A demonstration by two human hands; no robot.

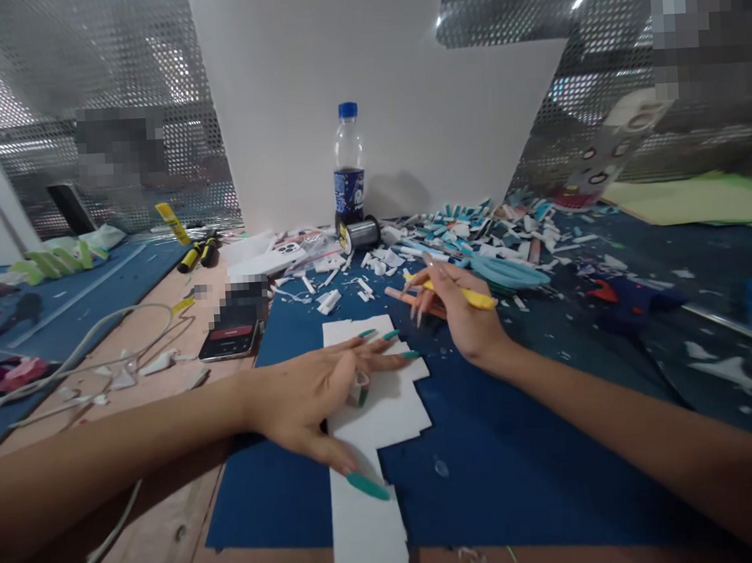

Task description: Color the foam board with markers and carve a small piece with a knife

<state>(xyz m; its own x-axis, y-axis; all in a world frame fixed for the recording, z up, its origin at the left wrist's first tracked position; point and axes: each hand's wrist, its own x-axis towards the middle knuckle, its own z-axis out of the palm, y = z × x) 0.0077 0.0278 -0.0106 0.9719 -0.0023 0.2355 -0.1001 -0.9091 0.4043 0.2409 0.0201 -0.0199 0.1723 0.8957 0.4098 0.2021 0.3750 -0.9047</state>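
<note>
My left hand (312,394) lies spread on a long white card piece (363,517) with a stepped, jagged right edge. Its fingers and thumb rest on the card, which overhangs the near edge of a dark blue mat (487,477). To the right of the card, my right hand (469,314) is closed around a slim yellow pen-like tool (479,299); whether it is a knife or a pen I cannot tell. Just beside those fingers, an orange stick-like thing (399,295) lies on the mat, partly hidden by the hand.
White and blue scraps (492,225) pile up along the back, around a wire spool (359,234) and a soda bottle (348,161). A blue tape-like ring (511,270) lies behind my right hand. On the left are a phone (228,327), a glue stick (172,223) and a white cable (94,330).
</note>
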